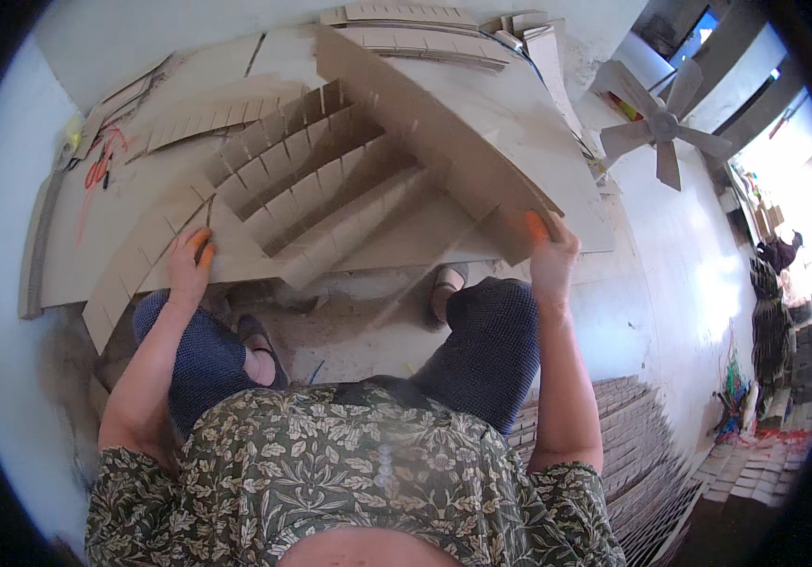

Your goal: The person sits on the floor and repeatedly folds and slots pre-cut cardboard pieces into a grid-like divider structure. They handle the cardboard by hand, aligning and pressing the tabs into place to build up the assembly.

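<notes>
With orange coverings on some fingertips, my right hand (553,244) grips the near right end of a long cardboard strip (434,135), which stands on edge and slants across the table. Several slotted cardboard strips (307,184) run off it side by side towards the lower left, partly interlocked with it; the exact joints are blurred. My left hand (192,262) is at the table's front edge, by a slotted cardboard strip (133,273) that overhangs the edge. Its fingers are bent around a strip end there, and whether they grip it cannot be told.
Stacked cardboard strips (420,46) lie at the table's back, with more slotted pieces (229,113) at the left. Orange-handled scissors (96,170) rest at the left. A fan (663,126) stands at the right. Slotted cardboard partitions (626,439) are stacked on the floor beside me.
</notes>
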{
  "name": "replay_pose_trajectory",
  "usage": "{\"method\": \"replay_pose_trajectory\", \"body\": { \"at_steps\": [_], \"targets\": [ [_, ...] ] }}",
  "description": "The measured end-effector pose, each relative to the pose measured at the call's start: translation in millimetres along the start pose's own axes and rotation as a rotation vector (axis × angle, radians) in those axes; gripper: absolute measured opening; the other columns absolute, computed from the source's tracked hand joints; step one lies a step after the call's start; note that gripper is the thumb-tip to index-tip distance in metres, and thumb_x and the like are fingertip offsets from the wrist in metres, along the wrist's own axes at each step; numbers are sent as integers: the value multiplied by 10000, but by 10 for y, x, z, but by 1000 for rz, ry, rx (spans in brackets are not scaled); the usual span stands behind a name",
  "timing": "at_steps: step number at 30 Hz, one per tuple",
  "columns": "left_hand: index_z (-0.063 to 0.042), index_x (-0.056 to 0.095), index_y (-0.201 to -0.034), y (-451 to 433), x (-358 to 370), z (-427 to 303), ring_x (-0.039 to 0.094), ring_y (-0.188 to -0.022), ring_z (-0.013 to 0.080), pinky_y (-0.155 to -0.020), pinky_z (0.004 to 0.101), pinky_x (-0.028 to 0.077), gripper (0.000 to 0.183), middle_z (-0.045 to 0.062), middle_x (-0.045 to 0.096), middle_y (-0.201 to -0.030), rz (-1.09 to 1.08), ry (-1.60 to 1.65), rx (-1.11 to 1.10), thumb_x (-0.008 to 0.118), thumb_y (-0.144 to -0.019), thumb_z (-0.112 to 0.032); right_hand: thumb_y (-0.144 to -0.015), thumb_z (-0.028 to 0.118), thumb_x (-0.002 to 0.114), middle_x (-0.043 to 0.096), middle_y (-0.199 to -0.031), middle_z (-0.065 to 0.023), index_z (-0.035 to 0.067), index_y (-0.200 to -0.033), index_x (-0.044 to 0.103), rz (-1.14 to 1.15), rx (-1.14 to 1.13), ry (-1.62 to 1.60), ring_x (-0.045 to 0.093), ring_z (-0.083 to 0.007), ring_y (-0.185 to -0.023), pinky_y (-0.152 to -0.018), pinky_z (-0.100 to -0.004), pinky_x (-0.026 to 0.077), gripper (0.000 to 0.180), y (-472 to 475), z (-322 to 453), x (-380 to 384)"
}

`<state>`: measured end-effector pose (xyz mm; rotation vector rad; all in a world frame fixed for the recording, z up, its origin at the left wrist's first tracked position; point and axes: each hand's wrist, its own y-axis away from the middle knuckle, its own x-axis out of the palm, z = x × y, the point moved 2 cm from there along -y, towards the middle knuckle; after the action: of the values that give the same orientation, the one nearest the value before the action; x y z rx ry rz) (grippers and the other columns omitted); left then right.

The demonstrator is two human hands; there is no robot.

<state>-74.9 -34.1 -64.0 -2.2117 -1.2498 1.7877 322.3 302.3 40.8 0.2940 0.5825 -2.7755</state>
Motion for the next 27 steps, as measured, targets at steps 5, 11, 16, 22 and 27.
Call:
{"method": "replay_pose_trajectory", "body": {
  "at_steps": [5, 11, 16, 22, 27],
  "targets": [
    [-16, 601, -1093, -199, -97, -107, 560, -1045, 307, -915, 353, 427, 246, 138, 613, -1081, 132, 217, -211, 581, -865, -105, -849, 27, 614, 600, -721, 8, -19, -915, 660, 81, -84, 196, 481, -62, -702, -620, -242, 424, 93, -25, -97, 52],
    [-11, 600, -1118, -398, -172, -80, 564, -1049, 303, -899, 343, 442, 286, 162, 599, -1137, -1, 315, -216, 592, -874, -162, -859, 46, 615, 589, -708, -15, -31, -893, 650, 183, 8, 170, 486, -73, -700, -609, -260, 427, 91, 57, -283, 109],
    [-25, 483, -1276, -599, -242, 69, 466, -1192, 311, -986, 387, 391, 485, 168, 496, -1293, 187, -244, -274, 595, -874, -272, -861, 53, 618, 598, -744, 2, -29, -886, 652, 120, 3, 154, 479, -69, -713, -606, -237, 409, 93, -102, -632, 29],
    [-73, 475, -1293, -731, -172, 313, 515, -1112, 353, -931, 437, 420, 520, 175, 546, -1222, 279, -282, -247, 601, -845, -305, -855, 101, 647, 590, -756, 36, -11, -908, 668, 109, 79, 143, 465, -59, -703, -596, -225, 386, 126, -161, -632, 62],
    [-32, 638, -969, -975, 75, 851, 611, -877, 358, -739, 454, 482, 261, 203, 633, -915, 409, -396, -224, 595, -809, -234, -859, 135, 651, 665, -851, -58, -8, -1019, 659, 94, -25, 224, 566, -103, -778, -673, -247, 455, 215, -53, -481, 68]
  ]
}}
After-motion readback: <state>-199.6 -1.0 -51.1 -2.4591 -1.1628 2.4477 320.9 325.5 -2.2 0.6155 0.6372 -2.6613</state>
